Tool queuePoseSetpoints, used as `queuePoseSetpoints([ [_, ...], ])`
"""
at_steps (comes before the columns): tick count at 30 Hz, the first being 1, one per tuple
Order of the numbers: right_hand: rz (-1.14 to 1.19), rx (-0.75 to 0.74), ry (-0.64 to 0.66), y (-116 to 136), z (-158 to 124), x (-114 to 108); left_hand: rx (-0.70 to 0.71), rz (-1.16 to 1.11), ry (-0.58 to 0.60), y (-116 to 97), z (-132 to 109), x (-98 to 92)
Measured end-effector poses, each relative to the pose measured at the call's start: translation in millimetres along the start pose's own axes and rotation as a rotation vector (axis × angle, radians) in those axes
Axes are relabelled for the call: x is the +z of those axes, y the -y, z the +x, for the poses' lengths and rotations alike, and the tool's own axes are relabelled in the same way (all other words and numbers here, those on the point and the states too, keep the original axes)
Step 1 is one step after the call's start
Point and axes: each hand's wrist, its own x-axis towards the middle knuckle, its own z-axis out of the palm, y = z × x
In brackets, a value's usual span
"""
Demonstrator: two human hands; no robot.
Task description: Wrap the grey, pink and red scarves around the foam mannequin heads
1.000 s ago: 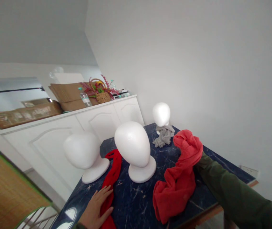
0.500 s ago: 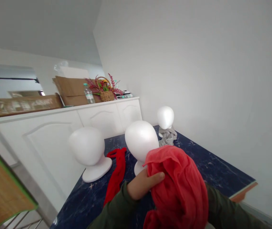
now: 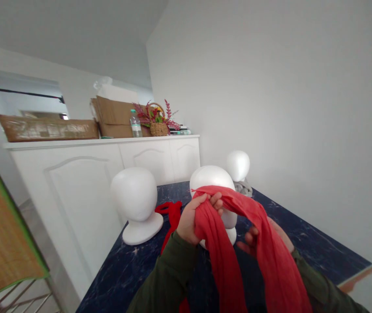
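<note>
Above the near edge of the dark marble table (image 3: 319,256), lifted off the surface since a second ago: red scarf (image 3: 234,243), now stretched between both hands; left hand (image 3: 194,217) closed on its upper fold; right hand (image 3: 264,237) half open beneath the drape; just beyond, middle foam head (image 3: 213,180).

Worn on the head, tilted, looking forward and down, close over both hands (image 3: 199,213) toward table (image 3: 319,252) and wall.
</note>
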Motion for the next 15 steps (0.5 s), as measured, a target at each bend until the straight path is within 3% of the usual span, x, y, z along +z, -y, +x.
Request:
queuePoseSetpoints([
  [2,0.168,0.164,0.31,17,0,8,0.142,-0.154,-0.041,-11,-1,-0.1],
  [4,0.163,0.179,0.473,30,2,15,0.308,-0.179,-0.02,-21,-3,-0.4],
  [8,-0.128,0.213,0.403,22,10,36,0.474,-0.112,0.013,-30,-7,1.7],
  [15,-0.411,0.361,0.489,-58,10,79,0.538,-0.014,0.075,-21,-34,25.4],
])
